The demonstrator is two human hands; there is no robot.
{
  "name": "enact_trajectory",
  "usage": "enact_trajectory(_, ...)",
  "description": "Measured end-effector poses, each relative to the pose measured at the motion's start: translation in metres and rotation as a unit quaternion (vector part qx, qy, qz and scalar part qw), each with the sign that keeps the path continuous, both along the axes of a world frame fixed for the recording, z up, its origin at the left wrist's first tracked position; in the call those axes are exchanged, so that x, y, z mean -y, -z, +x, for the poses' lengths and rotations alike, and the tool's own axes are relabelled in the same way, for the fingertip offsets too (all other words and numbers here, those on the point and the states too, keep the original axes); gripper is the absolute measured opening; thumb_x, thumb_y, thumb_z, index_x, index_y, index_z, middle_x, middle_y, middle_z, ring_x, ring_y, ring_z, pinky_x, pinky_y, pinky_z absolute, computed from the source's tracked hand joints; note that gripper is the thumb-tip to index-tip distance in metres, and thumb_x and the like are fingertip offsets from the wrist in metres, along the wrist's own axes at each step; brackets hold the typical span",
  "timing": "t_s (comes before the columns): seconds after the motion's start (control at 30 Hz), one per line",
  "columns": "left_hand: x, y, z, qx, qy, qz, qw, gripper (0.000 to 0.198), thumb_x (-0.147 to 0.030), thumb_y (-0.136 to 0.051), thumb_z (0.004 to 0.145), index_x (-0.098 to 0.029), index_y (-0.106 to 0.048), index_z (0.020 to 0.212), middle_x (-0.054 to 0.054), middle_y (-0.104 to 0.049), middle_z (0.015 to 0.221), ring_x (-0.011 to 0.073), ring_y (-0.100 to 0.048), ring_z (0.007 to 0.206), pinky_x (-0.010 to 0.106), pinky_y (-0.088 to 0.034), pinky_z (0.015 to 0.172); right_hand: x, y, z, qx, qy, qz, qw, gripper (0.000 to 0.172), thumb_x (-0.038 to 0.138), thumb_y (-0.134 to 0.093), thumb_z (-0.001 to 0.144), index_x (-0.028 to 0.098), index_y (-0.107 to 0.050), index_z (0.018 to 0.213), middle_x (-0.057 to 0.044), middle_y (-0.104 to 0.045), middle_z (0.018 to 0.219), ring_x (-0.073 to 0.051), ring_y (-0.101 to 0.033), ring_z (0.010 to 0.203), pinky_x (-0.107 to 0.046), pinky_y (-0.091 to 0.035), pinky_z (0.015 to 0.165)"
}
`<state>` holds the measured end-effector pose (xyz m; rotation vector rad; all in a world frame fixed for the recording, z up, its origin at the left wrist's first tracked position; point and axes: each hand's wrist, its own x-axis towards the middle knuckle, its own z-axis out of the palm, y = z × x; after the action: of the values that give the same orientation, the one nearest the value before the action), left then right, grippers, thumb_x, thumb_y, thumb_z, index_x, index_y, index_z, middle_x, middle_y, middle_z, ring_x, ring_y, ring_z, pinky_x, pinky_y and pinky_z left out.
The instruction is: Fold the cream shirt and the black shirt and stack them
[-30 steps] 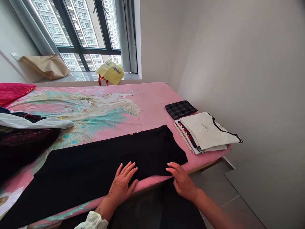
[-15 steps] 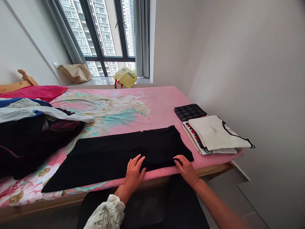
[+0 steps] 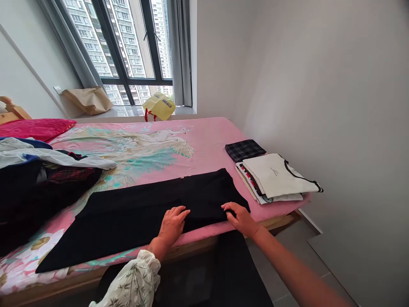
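The bed point(image 3: 209, 143), under a pink printed sheet, spans the middle of the frame. The black garment point(image 3: 134, 209) lies flat along its near edge, from the lower left to right of centre. At the left edge of the frame sits an unsorted clothing heap point(image 3: 41, 196). Right of centre stands a stack of folded tops point(image 3: 268, 172), a cream one uppermost; just behind it lies a folded dark checked cloth point(image 3: 245, 149).

The left hand point(image 3: 172, 224) rests on the garment at lower centre. Its fingers, spread a second ago, are now bent and drawn together; whether they grip fabric cannot be determined. The right hand point(image 3: 241, 218), right of it, has changed from loosely extended fingers to a curled pinch, apparently grasping the garment's near edge. Assessment: handling appears to have passed from flat contact to hold at that edge, with the garment otherwise lying spread.
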<state>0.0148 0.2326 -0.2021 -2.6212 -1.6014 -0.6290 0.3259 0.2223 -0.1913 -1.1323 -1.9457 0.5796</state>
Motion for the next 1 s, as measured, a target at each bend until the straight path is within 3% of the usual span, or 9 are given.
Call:
enact_trajectory(0.13,0.011,0.019,-0.007,-0.028,0.013,0.024,0.999,0.047,-0.010,-0.044,0.081,-0.029,-0.060,0.120,0.007,-0.058,0.127,0.0230,-0.055,0.109,0.040,-0.042,0.090,0.015,0.041,0.011,0.115,-0.023,0.056,0.992,0.027,0.007,-0.048,0.078,0.021,-0.059,0.098,-0.008,-0.061,0.118,-0.022,-0.051,0.119,-0.049,-0.036,0.104)
enact_trajectory(0.27,0.014,0.023,-0.009,-0.027,0.009,0.019,0.999,0.052,-0.008,-0.044,0.077,-0.028,-0.059,0.122,0.007,-0.056,0.130,0.0239,-0.053,0.113,0.042,-0.042,0.093,0.020,0.051,0.011,0.134,-0.004,0.080,0.988,0.029,0.005,-0.046,0.079,0.020,-0.058,0.101,-0.008,-0.060,0.121,-0.021,-0.048,0.122,-0.051,-0.037,0.103)
enact_trajectory(0.5,0.012,0.015,-0.005,0.023,0.023,0.007,0.999,0.043,-0.014,-0.046,0.081,-0.031,-0.062,0.117,0.007,-0.058,0.126,0.0234,-0.057,0.108,0.041,-0.046,0.089,0.009,0.033,0.008,0.124,0.007,0.060,0.990,0.034,0.002,-0.045,0.075,0.021,-0.061,0.098,-0.007,-0.065,0.109,-0.020,-0.059,0.105,-0.044,-0.047,0.093)
enact_trajectory(0.63,-0.011,-0.002,0.007,0.133,0.020,-0.031,0.990,0.028,-0.018,-0.047,0.081,-0.027,-0.068,0.099,0.004,-0.068,0.105,0.0187,-0.063,0.093,0.035,-0.051,0.085,-0.019,-0.003,-0.001,0.016,0.043,-0.022,0.999,0.028,0.011,-0.043,0.080,0.022,-0.060,0.100,-0.003,-0.067,0.100,-0.017,-0.065,0.088,-0.035,-0.052,0.083)
enact_trajectory(0.77,-0.027,-0.016,0.011,0.203,-0.014,0.003,0.979,0.032,-0.018,-0.039,0.086,-0.021,-0.062,0.108,0.006,-0.064,0.114,0.0167,-0.059,0.107,0.033,-0.046,0.098,-0.028,-0.032,-0.007,-0.053,0.054,0.062,0.995,0.026,0.012,-0.043,0.081,0.021,-0.057,0.101,-0.004,-0.064,0.107,-0.016,-0.061,0.101,-0.035,-0.048,0.091)
enact_trajectory(0.83,-0.026,-0.011,0.004,0.178,0.001,0.007,0.984,0.033,-0.015,-0.041,0.084,-0.022,-0.063,0.107,0.005,-0.060,0.122,0.0179,-0.056,0.114,0.035,-0.044,0.101,-0.017,-0.025,-0.006,-0.005,0.026,0.097,0.995,0.028,0.008,-0.045,0.078,0.021,-0.057,0.098,-0.005,-0.064,0.108,-0.018,-0.058,0.105,-0.037,-0.046,0.094)
enact_trajectory(0.93,-0.016,0.008,-0.013,0.099,0.019,-0.009,0.995,0.034,-0.015,-0.046,0.081,-0.027,-0.068,0.103,0.005,-0.059,0.125,0.0217,-0.056,0.113,0.040,-0.046,0.098,0.007,0.008,-0.003,0.115,-0.012,0.094,0.989,0.028,0.004,-0.049,0.072,0.021,-0.059,0.092,-0.006,-0.065,0.104,-0.021,-0.057,0.103,-0.042,-0.046,0.091)
enact_trajectory(1.0,-0.010,0.020,-0.020,0.071,0.020,-0.009,0.997,0.035,-0.016,-0.048,0.081,-0.028,-0.067,0.107,0.006,-0.058,0.126,0.0228,-0.056,0.114,0.041,-0.047,0.097,0.020,0.029,-0.001,0.149,-0.001,0.089,0.985,0.027,0.003,-0.051,0.072,0.020,-0.060,0.091,-0.006,-0.064,0.107,-0.022,-0.054,0.106,-0.043,-0.044,0.092)
